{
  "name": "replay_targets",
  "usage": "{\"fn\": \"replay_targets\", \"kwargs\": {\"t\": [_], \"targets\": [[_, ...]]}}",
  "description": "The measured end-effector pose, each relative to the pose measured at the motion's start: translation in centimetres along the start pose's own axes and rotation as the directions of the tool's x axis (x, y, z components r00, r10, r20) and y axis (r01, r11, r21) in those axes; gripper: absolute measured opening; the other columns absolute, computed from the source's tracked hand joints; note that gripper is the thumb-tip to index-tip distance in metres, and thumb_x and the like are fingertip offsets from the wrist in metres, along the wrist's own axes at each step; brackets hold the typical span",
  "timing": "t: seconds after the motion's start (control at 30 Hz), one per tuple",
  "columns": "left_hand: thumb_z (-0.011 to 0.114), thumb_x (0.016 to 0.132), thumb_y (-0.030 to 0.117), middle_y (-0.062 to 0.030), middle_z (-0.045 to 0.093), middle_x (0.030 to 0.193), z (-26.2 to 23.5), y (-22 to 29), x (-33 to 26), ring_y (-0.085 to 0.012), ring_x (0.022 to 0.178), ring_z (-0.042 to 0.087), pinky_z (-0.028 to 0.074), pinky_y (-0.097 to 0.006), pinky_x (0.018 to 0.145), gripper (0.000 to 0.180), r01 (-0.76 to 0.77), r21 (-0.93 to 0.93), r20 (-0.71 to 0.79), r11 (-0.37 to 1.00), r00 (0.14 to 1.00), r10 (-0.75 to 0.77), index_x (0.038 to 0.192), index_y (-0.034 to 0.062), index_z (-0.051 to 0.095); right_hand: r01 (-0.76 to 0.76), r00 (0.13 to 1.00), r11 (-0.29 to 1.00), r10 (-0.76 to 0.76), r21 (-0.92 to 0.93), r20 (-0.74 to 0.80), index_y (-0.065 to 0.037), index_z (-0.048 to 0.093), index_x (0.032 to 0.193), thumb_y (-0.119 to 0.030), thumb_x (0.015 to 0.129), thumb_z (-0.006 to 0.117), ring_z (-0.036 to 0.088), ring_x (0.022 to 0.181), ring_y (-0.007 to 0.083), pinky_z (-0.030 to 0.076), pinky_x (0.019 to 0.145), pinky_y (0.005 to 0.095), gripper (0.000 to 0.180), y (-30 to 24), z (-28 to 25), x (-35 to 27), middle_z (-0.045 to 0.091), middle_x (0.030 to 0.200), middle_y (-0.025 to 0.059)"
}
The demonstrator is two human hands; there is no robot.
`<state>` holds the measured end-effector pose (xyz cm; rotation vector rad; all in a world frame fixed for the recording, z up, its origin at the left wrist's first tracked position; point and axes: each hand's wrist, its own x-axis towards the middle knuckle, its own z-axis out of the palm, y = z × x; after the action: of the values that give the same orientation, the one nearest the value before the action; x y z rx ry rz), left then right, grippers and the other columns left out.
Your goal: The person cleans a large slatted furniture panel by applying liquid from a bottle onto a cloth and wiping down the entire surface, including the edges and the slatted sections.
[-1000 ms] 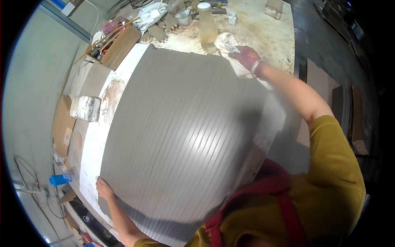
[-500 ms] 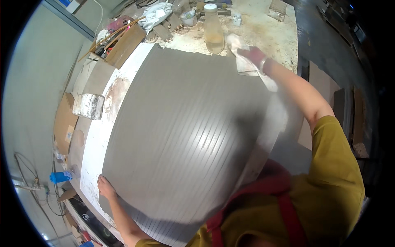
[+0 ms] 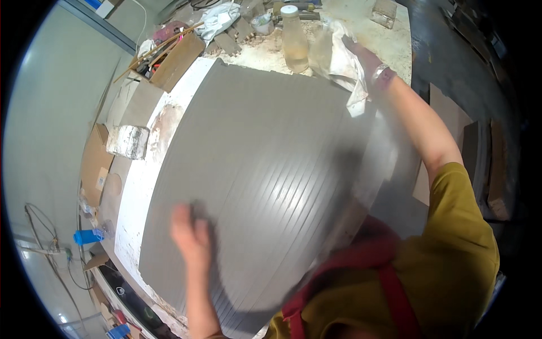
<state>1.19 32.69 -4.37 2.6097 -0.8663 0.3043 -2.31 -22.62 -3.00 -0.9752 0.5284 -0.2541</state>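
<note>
Left hand has come off the near corner and now lies further in on the grey panel; the right hand has lifted the rag toward the panel's far edge.

The left hand [image 3: 191, 233], blurred by motion, rests flat and unclenched on the grey ribbed panel [image 3: 271, 169], fingers spread and gripping nothing. The right hand [image 3: 370, 62] is clenched around a crumpled white rag [image 3: 345, 61], which hangs over the panel's far right corner. The panel covers most of the white workbench [image 3: 138, 181], whose bare strip shows along the left side. Just beyond the panel's far edge stands a clear bottle with a white cap [image 3: 294, 38], near the rag. A cardboard box of tools [image 3: 172, 56] sits at the far left corner, and a grey-white block [image 3: 128, 142] lies beside the bench's left edge.
</note>
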Motion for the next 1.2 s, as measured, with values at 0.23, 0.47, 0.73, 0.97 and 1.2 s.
{"fn": "replay_targets", "kwargs": {"t": [0.23, 0.47, 0.73, 0.97, 1.2], "targets": [[0.079, 0.061, 0.047, -0.0218, 0.029, 0.147, 2.1, 14.7, -8.1, -0.0403, 0.132, 0.031, 0.021, -0.06, 0.103, 0.087, -0.142, -0.039, 0.547, 0.989, 0.825, 0.14, 0.133, 0.0097, 0.046, 0.249, 0.948, 0.008, -0.205, -0.968, 0.242, -0.009, 0.045, 0.136, -0.049, 0.082, 0.064, 0.06, 0.108, 0.0295, 0.045, 0.097, 0.0348, 0.07, 6.8, 4.9, 1.7, 0.062, 0.117, 0.018], [0.073, 0.065, 0.055, -0.0202, 0.032, 0.147, 2.8, 13.7, -8.9, -0.0407, 0.132, 0.031, 0.02, -0.058, 0.105, 0.084, -0.174, -0.015, 0.476, 0.985, 0.865, 0.161, 0.132, 0.0112, 0.05, 0.022, 0.975, 0.507, -0.201, -0.861, -0.093, 0.001, 0.064, 0.11, -0.043, 0.081, 0.067, 0.063, 0.097, 0.0287, 0.047, 0.088, 0.0363, 0.053, 5.3, 3.0, 6.0, 0.066, 0.106, 0.0185], [0.066, 0.071, 0.06, -0.0162, 0.037, 0.146, 3.2, 13.6, -9.0, -0.0386, 0.132, 0.033, 0.018, -0.056, 0.107, 0.078, -0.185, -0.066, 0.464, 0.981, 0.864, 0.194, 0.132, 0.0132, 0.051, 0.429, 0.864, 0.47, 0.037, -0.772, 0.503, -0.011, 0.055, 0.122, -0.047, 0.086, 0.06, 0.053, 0.105, 0.0253, 0.044, 0.092, 0.0402, 0.051, 4.4, 5.7, -4.3, 0.057, 0.116, 0.0131], [0.069, 0.068, 0.059, -0.012, 0.042, 0.143, 2.4, 14.0, -9.7, -0.0329, 0.13, 0.038, 0.019, -0.054, 0.108, 0.066, -0.308, -0.152, 0.524, 0.939, 0.78, 0.341, 0.123, 0.0218, 0.061, 0.653, 0.653, -0.42, -0.11, -0.63, 0.749, -0.019, 0.046, 0.135, -0.05, 0.089, 0.051, 0.033, 0.136, 0.0286, 0.02, 0.112, 0.0527, 0.056, 12.7, 6.6, -7.2, 0.042, 0.143, 0.0082], [0.075, 0.065, 0.049, -0.0129, 0.041, 0.142, 1.8, 14.6, -8.8, -0.0341, 0.13, 0.038, 0.024, -0.055, 0.106, 0.071, -0.262, -0.173, 0.467, 0.949, 0.827, 0.314, 0.126, 0.017, 0.057, 0.148, 0.978, 0.122, -0.167, -0.981, 0.127, -0.008, 0.062, 0.117, -0.051, 0.092, 0.045, 0.064, 0.099, 0.0319, 0.048, 0.088, 0.0409, 0.052, 5.5, 3.1, 4.2, 0.066, 0.11, 0.018]]}}
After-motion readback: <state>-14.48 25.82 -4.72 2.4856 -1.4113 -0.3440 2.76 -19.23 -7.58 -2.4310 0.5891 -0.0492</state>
